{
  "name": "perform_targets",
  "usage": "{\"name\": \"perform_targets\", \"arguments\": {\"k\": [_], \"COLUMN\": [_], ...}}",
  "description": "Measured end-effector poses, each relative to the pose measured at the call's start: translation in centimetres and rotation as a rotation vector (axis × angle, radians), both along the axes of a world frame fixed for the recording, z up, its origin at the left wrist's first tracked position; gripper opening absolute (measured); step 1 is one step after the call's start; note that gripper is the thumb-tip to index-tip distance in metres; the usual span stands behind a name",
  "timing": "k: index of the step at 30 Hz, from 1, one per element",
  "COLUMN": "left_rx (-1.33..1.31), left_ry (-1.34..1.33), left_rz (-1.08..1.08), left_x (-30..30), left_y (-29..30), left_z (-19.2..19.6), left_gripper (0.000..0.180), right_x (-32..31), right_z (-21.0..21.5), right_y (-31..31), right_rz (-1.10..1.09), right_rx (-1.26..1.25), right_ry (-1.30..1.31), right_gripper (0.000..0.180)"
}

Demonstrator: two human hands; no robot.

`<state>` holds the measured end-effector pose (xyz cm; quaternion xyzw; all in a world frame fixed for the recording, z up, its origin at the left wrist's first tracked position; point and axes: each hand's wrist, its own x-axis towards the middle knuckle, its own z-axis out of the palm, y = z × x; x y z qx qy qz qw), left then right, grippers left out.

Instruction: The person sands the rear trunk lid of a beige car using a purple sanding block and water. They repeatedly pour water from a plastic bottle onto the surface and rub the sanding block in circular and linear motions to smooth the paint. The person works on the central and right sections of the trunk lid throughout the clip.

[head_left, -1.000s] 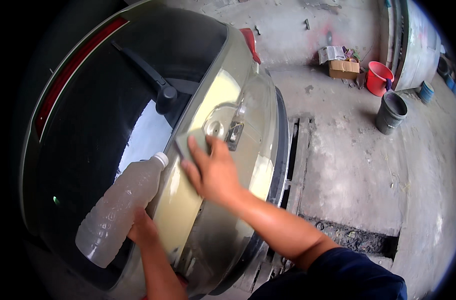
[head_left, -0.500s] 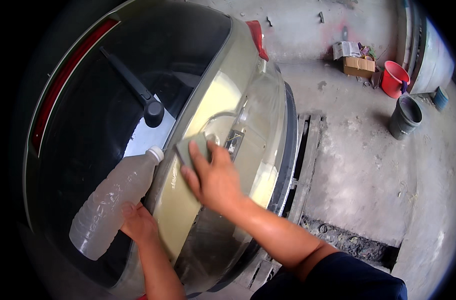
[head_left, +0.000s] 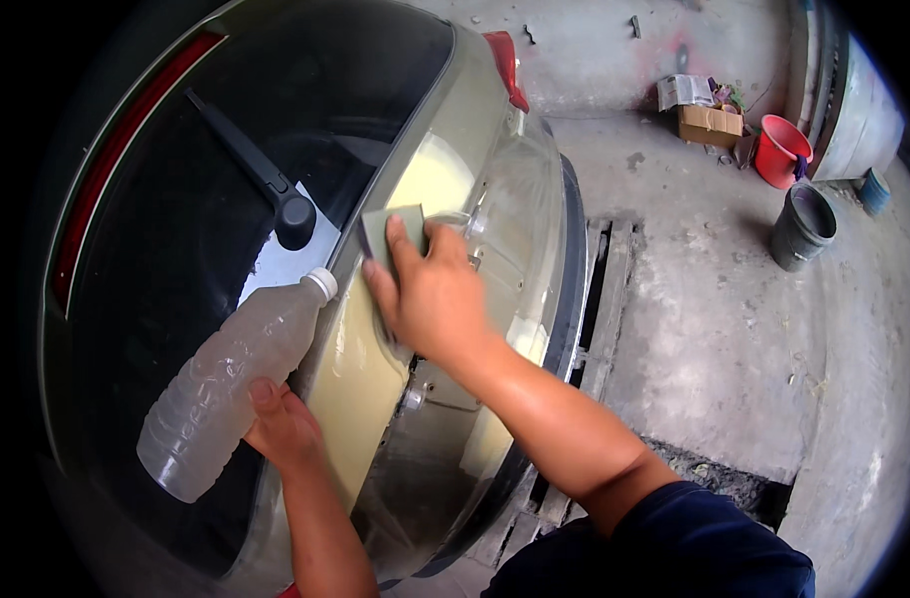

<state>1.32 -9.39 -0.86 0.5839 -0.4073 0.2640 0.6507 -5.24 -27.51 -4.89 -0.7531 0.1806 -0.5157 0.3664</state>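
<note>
Wrapped round the side of a cloudy plastic bottle (head_left: 226, 389) with a white cap is my left hand (head_left: 284, 429); the bottle lies tilted over the dark rear window (head_left: 345, 90) of a car. My right hand (head_left: 435, 299) presses a flat grey-green piece of sandpaper (head_left: 377, 229) against the car's tailgate (head_left: 495, 399), just below the window edge. Around it the panel carries pale yellow patches of filler (head_left: 355, 399). The sandpaper's underside is hidden.
A black rear wiper (head_left: 246, 159) and a white sheet (head_left: 291, 261) are on the glass. To the right, a floor channel (head_left: 600, 299) runs beside the bumper. A dark bucket (head_left: 802, 234), a red bucket (head_left: 777, 154) and a cardboard box (head_left: 711, 125) stand farther off.
My right hand has slid the sandpaper up along the tailgate, away from me. The bottle has shifted slightly up and right in my left hand's grip.
</note>
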Motion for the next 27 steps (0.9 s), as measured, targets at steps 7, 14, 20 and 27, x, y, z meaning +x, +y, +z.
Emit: {"name": "perform_targets", "arguments": {"k": [7,14,20,27], "left_rx": [-0.028,-0.079,-0.09,-0.117], "left_ry": [0.061,0.026,0.064,0.075], "left_rz": [-0.045,-0.004,-0.026,-0.064], "left_x": [-0.6,-0.4,-0.6,-0.9], "left_y": [-0.1,-0.3,-0.8,-0.7], "left_z": [0.6,0.6,0.9,0.8], "left_gripper": [0.061,0.059,0.058,0.059], "right_x": [-1.1,-3.2,0.5,-4.0], "right_z": [-1.0,-1.4,0.5,-1.9], "right_y": [1.6,5.5,-1.0,5.9], "right_rz": [0.055,0.105,-0.055,0.141], "right_rx": [0.001,-0.091,-0.007,-0.099], "right_ry": [-0.005,-0.006,0.008,-0.053], "right_gripper": [0.051,0.054,0.05,0.053]}}
